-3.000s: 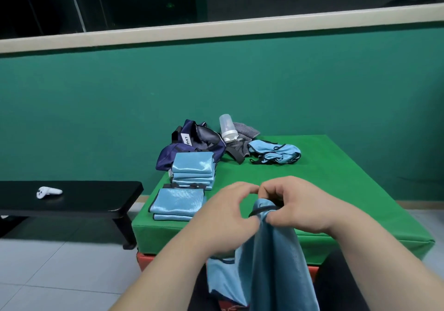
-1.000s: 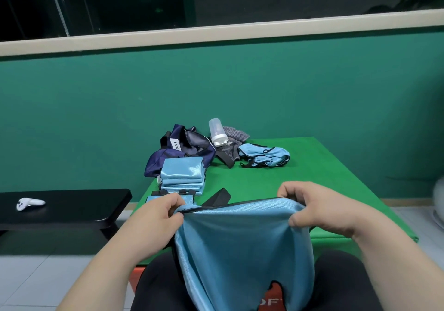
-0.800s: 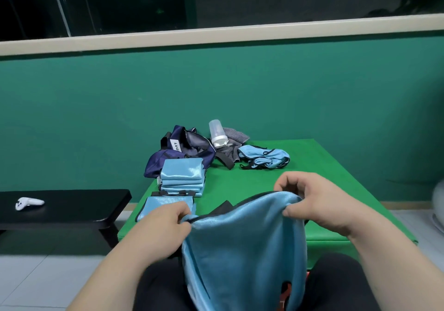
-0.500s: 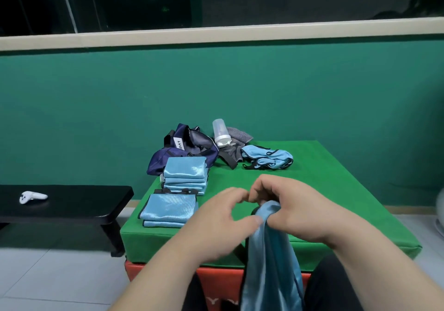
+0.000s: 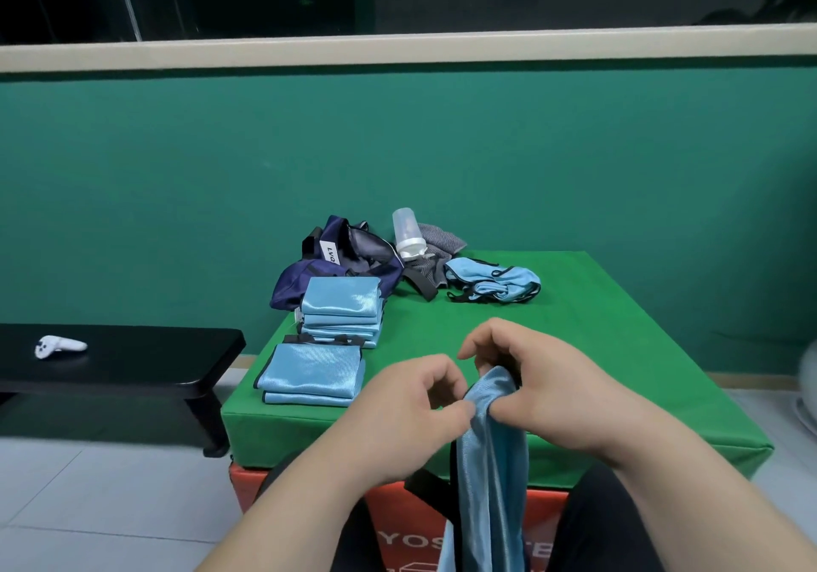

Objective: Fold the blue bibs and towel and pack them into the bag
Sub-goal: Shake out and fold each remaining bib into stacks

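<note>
The folding is being judged as well under way but not finished. Two lots of folded bibs are lying on the left part of the green table [image 5: 574, 350]: a taller stack [image 5: 342, 310] just in front of the dark blue bag [image 5: 336, 262], and a lower pile [image 5: 311, 372] nearer the front edge. One crumpled bib [image 5: 493, 284] is lying unfolded towards the far side. A grey cloth [image 5: 437, 246], probably the towel, is bunched behind it, beside a clear bottle [image 5: 409, 233]. Nothing is being seen going into the bag, which is lying slumped. All the packing is therefore being taken as yet to do, along with the folding of the crumpled bib, the grey cloth and the bib in hand.

That blue bib [image 5: 490, 461] is being held up in front of the table's near edge, its length hanging down out of the picture. Its gathered top is being gripped by the right hand [image 5: 544, 390], whose fingers are curled round the fabric. The left hand [image 5: 411, 408] is being kept close beside it, fingers bent, and the bib's edge is being pinched between thumb and fingertips where the two hands meet. The table is not being touched by either hand.

Off to the left, a white controller [image 5: 59, 346] is lying on a black bench [image 5: 132, 359].
</note>
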A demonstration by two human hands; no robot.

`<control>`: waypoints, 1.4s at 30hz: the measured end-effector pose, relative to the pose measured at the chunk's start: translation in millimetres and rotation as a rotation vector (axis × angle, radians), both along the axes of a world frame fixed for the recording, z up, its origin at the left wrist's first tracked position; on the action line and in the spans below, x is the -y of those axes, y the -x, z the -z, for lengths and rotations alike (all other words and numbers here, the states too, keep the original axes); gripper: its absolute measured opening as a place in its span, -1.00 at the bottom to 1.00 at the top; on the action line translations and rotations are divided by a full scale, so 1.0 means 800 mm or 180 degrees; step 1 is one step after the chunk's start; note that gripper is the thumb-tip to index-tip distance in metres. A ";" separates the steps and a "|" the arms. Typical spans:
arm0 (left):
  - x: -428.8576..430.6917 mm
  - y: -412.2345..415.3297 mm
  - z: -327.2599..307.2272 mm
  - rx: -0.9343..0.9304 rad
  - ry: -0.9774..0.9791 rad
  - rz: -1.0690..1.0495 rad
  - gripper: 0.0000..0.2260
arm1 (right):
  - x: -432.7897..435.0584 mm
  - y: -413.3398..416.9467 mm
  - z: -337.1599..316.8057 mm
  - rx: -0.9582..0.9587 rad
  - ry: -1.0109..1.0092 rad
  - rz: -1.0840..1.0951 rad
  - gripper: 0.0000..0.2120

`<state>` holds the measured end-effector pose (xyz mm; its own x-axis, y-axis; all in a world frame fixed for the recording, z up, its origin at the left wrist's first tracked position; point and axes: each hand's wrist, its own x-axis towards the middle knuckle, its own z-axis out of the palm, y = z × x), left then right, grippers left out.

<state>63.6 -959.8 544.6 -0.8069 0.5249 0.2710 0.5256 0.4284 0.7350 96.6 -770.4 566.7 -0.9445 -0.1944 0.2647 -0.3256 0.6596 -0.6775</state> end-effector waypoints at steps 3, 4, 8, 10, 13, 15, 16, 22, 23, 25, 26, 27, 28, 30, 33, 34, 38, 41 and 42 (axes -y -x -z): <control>0.005 -0.003 -0.003 -0.0114 0.0089 0.0060 -0.88 | -0.004 0.003 0.011 0.0297 0.0490 -0.0131 -0.44; 0.008 -0.003 -0.004 -0.0134 0.0126 0.0077 -0.85 | -0.006 0.005 0.016 0.0442 0.0660 -0.0169 -0.43; 0.018 -0.001 -0.007 -0.0227 0.0269 0.0071 -0.80 | -0.009 0.009 0.029 0.0800 0.0708 -0.0283 -0.59; 0.021 -0.002 -0.007 -0.0226 0.0275 0.0126 -0.81 | -0.008 0.007 0.030 0.0897 0.0694 -0.0379 -0.70; 0.027 -0.002 -0.007 -0.0249 0.0315 0.0157 -0.81 | -0.009 0.005 0.029 0.0961 0.0765 -0.0435 -0.76; 0.032 -0.001 -0.007 -0.0196 0.0272 0.0159 -0.78 | -0.009 0.005 0.028 0.0951 0.0721 -0.0415 -0.77; 0.033 0.001 -0.007 -0.0126 0.0236 0.0148 -0.76 | -0.009 0.005 0.028 0.0937 0.0693 -0.0405 -0.78; 0.036 0.005 -0.001 0.0213 0.0214 0.0116 -0.75 | -0.004 0.002 0.030 0.0734 0.0731 -0.0242 -0.83; 0.035 0.005 0.001 0.0174 0.0320 0.0113 -0.76 | -0.003 0.003 0.031 0.0670 0.0664 -0.0177 -0.79; 0.032 0.004 0.003 0.0105 0.0437 0.0093 -0.84 | 0.000 0.004 0.033 0.0564 0.0576 -0.0061 -0.71; 0.031 0.003 0.005 0.0109 0.0446 0.0085 -0.90 | 0.001 0.004 0.033 0.0538 0.0549 -0.0041 -0.70; 0.029 0.002 0.007 0.0153 0.0451 0.0100 -0.95 | 0.002 0.004 0.033 0.0529 0.0538 -0.0035 -0.72; 0.028 0.000 0.008 0.0213 0.0439 0.0131 -0.93 | 0.002 0.004 0.034 0.0524 0.0539 -0.0030 -0.76; 0.026 -0.001 0.012 0.0304 0.0416 0.0168 -0.81 | 0.001 0.004 0.036 0.0520 0.0508 0.0012 -0.83; 0.026 -0.003 0.017 0.0495 0.0275 0.0220 -0.70 | 0.000 0.003 0.039 0.0561 0.0502 -0.0001 -0.85; 0.025 -0.004 0.018 0.0562 0.0205 0.0243 -0.70 | 0.000 0.003 0.040 0.0576 0.0537 -0.0022 -0.85; 0.023 -0.005 0.018 0.0472 0.0240 0.0109 -0.78 | -0.002 0.002 0.042 0.0739 0.0720 -0.0173 -0.84; 0.026 -0.006 0.013 0.0224 0.0518 -0.0155 -0.87 | -0.003 0.002 0.043 0.0857 0.0784 -0.0275 -0.88; 0.026 -0.006 0.011 0.0186 0.0585 -0.0188 -0.89 | -0.003 0.001 0.044 0.0863 0.0752 -0.0273 -0.87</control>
<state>68.7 -980.9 535.5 -0.8492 0.5125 0.1269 0.4544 0.5870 0.6700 95.6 -768.3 531.9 -0.9694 -0.2392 0.0542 -0.1608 0.4528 -0.8770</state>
